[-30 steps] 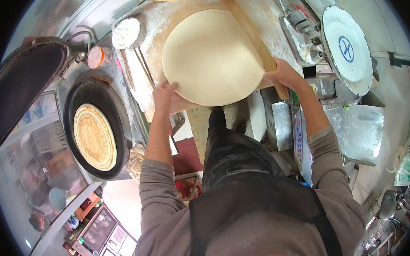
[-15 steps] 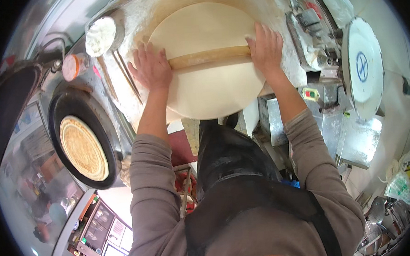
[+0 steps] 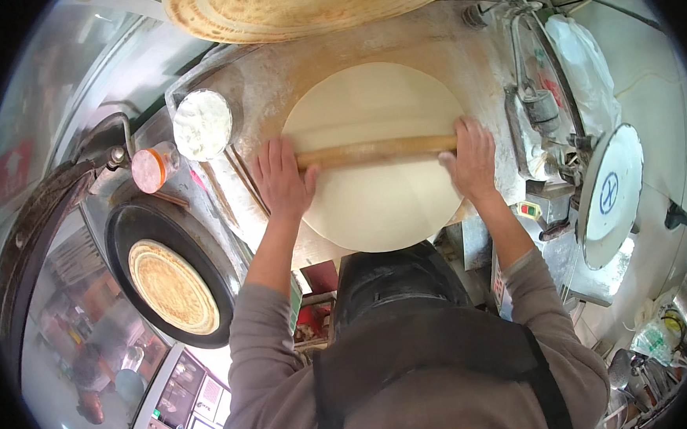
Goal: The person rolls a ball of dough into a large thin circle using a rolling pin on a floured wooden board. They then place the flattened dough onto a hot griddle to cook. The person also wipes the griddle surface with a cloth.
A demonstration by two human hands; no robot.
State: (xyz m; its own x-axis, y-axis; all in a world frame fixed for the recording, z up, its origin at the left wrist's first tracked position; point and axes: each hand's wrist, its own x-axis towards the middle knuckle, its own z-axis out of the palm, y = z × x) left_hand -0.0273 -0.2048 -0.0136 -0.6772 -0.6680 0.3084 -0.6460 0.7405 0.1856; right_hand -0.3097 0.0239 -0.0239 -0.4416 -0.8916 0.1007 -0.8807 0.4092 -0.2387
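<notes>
A large round sheet of pale dough (image 3: 375, 209) lies flat on the floured work board (image 3: 333, 46), its near edge by my apron. Across its middle runs a wooden rolling pin (image 3: 377, 151), slightly blurred. My left hand (image 3: 285, 179) is over the pin's left end, fingers pointing away and thumb turned inward. At the other end, my right hand (image 3: 472, 159) bears on the pin in the same way. The hands cover both ends of the pin.
Left of the board are a bowl of white flour (image 3: 203, 125), an orange-lidded jar (image 3: 152, 168) and a black round pan (image 3: 117, 236) holding a browned flatbread (image 3: 173, 288). A bigger flatbread (image 3: 315, 12) is beyond the board. At right stands a white enamel basin (image 3: 622, 197).
The view has tilted, so everything sits lower and the big flatbread at the far side has come in. Both hands stay on the rolling pin, which remains near the dough's middle.
</notes>
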